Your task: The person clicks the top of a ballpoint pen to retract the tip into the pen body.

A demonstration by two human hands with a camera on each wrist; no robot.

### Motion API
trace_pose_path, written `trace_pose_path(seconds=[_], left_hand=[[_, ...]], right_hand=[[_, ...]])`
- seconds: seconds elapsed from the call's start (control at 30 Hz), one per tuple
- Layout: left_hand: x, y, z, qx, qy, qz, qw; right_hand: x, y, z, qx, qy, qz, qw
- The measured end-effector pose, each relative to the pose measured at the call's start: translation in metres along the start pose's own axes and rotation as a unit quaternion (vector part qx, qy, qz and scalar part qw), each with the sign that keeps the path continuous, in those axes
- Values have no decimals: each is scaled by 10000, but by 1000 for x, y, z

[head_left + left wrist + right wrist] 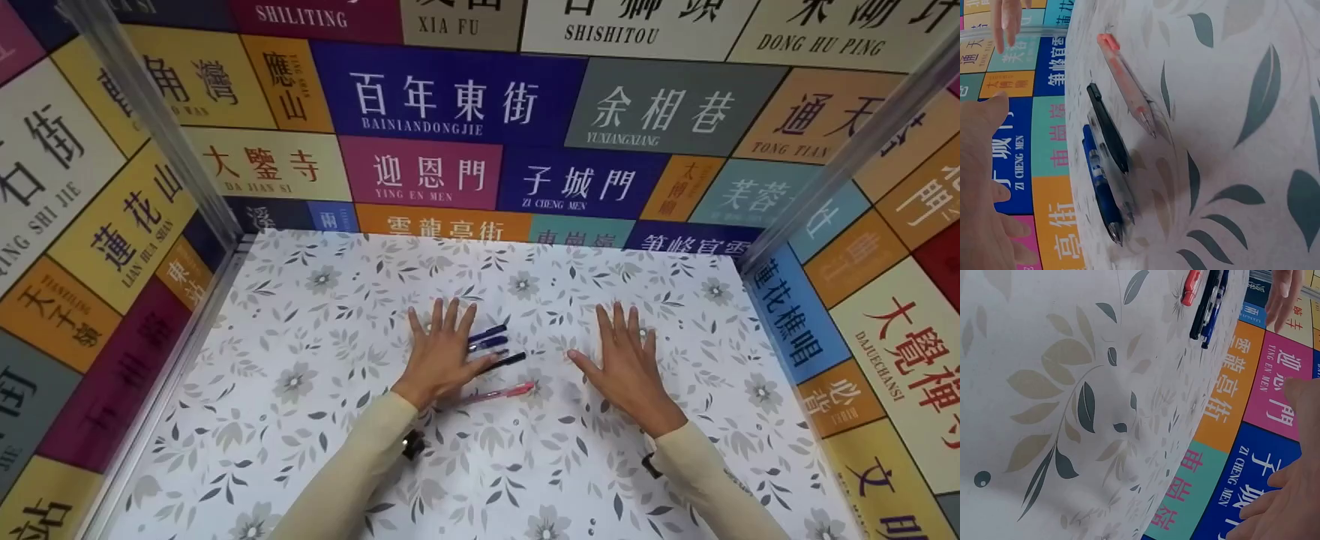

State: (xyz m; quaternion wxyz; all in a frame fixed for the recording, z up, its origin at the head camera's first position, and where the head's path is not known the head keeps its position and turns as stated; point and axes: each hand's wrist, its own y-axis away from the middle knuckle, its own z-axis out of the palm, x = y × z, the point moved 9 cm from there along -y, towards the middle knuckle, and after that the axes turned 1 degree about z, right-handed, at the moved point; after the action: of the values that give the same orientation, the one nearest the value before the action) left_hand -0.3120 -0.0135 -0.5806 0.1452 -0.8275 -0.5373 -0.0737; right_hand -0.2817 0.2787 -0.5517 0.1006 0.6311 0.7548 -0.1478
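Note:
My left hand has its fingers spread and pointing away, palm down. It overlaps the left ends of a small group of pens in the head view. A blue pen, a mostly clear pen and a black pen lie close side by side. A little apart from them is a pink pen with a see-through barrel. To the right of the pens, my right hand is also palm down with fingers straight and spread. Neither hand holds anything.
A white tabletop printed with grey leaves and flowers lies under both hands. Colourful panels with Chinese lettering enclose it at the back and both sides. Clear vertical corner strips stand at the back corners. Both forearms wear pale sleeves.

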Motion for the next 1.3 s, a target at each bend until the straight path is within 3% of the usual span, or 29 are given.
trace_pose_path(seconds=[0.23, 0.53, 0.73, 1.03, 1.3], left_hand=[[-3, 0, -5, 419, -212, 291, 9985], [-4, 3, -8, 807, 267, 754, 9935], [-7, 4, -4, 877, 501, 890, 9909], [-17, 8, 3, 1042, 1358, 960, 9806], [-28, 8, 13, 1004, 1753, 849, 9757]], right_hand=[[-3, 3, -11, 644, -409, -257, 9968], [0, 11, -25, 1656, -707, -508, 9823], [7, 17, -28, 1853, -928, -429, 9773], [18, 28, -30, 2232, -1471, -461, 9625], [25, 37, -27, 2381, -1644, -410, 9563]])
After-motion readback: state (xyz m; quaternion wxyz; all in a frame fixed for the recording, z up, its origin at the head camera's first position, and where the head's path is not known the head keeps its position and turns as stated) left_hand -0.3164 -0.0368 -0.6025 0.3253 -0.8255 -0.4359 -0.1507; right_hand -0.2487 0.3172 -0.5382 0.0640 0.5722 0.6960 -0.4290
